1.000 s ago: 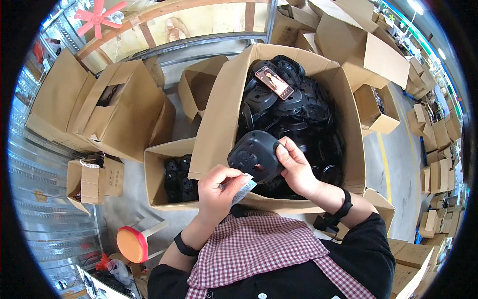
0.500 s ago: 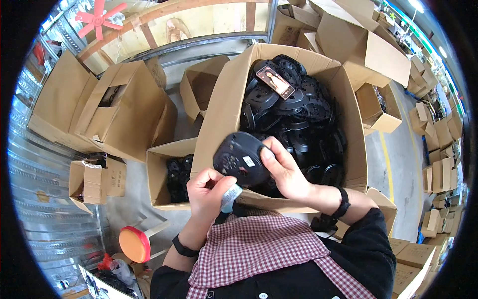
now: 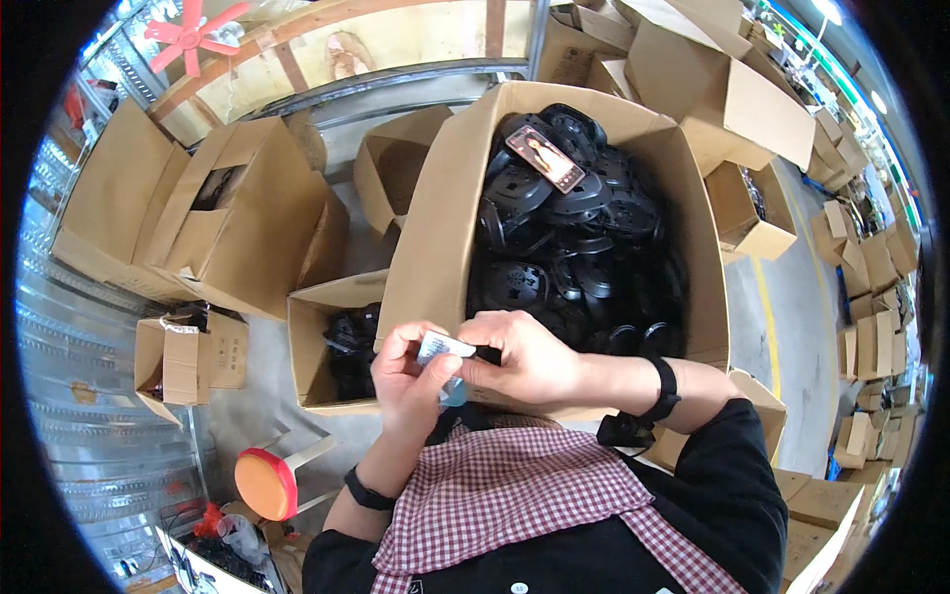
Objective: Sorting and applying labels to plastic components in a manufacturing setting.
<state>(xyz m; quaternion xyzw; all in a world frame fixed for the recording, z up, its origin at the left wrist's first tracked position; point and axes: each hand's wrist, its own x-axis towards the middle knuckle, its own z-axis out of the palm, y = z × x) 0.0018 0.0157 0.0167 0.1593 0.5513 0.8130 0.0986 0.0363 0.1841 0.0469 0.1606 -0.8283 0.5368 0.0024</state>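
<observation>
A small white and pale-blue strip of stickers (image 3: 443, 346) is pinched between the thumb and fingers of my left hand (image 3: 404, 381). My right hand (image 3: 520, 358) meets it from the right, with thumb and fingertips closed at the strip's edge. Something dark shows between my right fingers, too small to name. Both hands are over the near edge of a large cardboard box (image 3: 421, 247). Inside it lie many black plastic shells (image 3: 579, 203), round and curved. On top of them rests a phone (image 3: 545, 158) with its screen lit.
A smaller open box (image 3: 309, 346) with black parts stands to the left of the large one. Taller cartons (image 3: 247, 228) are farther left. An orange and red stool (image 3: 267, 483) stands at lower left. More boxes (image 3: 752, 109) are stacked at the right, along the floor.
The black plastic shell with a white sticker is no longer in my hands. My right hand has moved left and down to the sticker strip in my left hand.
</observation>
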